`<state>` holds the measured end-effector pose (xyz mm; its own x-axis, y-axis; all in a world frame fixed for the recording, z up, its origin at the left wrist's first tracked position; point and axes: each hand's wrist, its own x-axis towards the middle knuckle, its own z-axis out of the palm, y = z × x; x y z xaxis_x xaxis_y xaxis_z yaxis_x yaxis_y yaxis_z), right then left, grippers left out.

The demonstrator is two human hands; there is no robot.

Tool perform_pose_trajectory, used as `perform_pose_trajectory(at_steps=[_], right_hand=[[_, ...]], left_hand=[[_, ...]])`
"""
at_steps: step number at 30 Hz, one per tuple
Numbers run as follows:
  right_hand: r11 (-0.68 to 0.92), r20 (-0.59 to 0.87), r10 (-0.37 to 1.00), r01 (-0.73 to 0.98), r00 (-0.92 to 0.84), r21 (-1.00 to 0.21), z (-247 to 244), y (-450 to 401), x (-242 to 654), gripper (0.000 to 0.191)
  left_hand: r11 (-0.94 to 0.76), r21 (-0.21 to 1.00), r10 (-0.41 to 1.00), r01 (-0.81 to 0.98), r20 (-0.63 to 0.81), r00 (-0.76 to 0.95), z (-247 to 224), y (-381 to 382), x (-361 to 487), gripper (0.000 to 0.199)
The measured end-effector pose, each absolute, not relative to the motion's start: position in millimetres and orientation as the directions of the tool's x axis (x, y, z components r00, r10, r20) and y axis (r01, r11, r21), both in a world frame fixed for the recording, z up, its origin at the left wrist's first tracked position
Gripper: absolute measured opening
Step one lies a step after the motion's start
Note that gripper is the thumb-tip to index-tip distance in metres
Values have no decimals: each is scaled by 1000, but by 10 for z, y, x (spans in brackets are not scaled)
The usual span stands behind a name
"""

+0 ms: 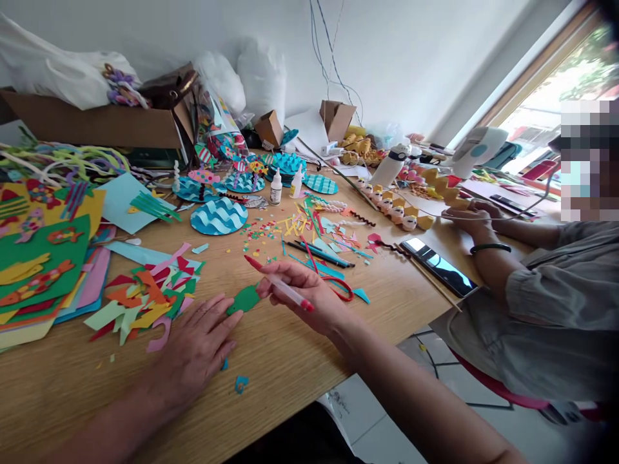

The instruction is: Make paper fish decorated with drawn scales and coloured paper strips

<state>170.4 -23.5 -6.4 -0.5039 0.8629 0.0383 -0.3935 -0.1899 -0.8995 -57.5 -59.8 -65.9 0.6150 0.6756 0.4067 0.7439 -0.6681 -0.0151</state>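
Observation:
A small green paper cutout (pixel 245 299), shaped like a fish, lies on the wooden table between my hands. My left hand (pixel 198 335) rests flat with its fingers stretched out, the fingertips touching the cutout's left edge. In my right hand (pixel 309 290) is a red pen (pixel 285 290) with a clear barrel, held across the fingers and pointing up to the left. Fingertips of that hand also touch the cutout's right end. Red-handled scissors (pixel 341 289) lie just beyond my right hand, partly hidden by it. Colored paper scraps (pixel 149 290) are heaped beyond my left hand.
Blue wavy paper discs (pixel 219 218), small white glue bottles (pixel 275 187) and black pens (pixel 322 253) lie ahead. Green sheets (pixel 48 258) with paper fish are at left. At right, a phone (pixel 438 267) lies near another person's hands (pixel 467 222).

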Motion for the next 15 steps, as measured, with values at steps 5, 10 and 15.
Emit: perform_pose_trajectory(at_steps=[5,10,15], right_hand=[[-44,43,896,-187,-441,-981,-102,-144,1621,24],[101,87,967,46,-241,-994,-196,-160,1520,18],[129,56,968,291,-246,-948,-243,-233,1496,6]], left_hand=[[-655,-2,693,755,395,603,-662,-618,-557,36],[-648,39,720,761,356,596,-617,-621,-545,34],[-665,20,691,747,395,605,-620,-615,-557,34]])
